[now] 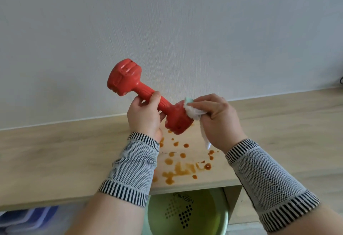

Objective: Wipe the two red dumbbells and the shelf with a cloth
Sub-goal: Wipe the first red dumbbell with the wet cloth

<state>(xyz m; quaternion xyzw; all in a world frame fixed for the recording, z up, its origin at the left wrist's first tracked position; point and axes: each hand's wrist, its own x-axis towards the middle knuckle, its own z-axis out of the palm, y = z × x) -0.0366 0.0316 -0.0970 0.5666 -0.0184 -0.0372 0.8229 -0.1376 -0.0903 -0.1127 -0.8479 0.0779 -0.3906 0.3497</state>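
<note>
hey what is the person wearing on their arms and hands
The left hand and right hand are bare, with no gloves. Each wrist has a knitted grey mesh sleeve with black-and-white striped bands at both ends: left sleeve, right sleeve.

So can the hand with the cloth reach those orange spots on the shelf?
Probably yes. The right hand holds the cloth against the dumbbell, just above the spots, with nothing between.

Pale textured wall (pixel 167 21), green bin (pixel 187 214) below.
</note>
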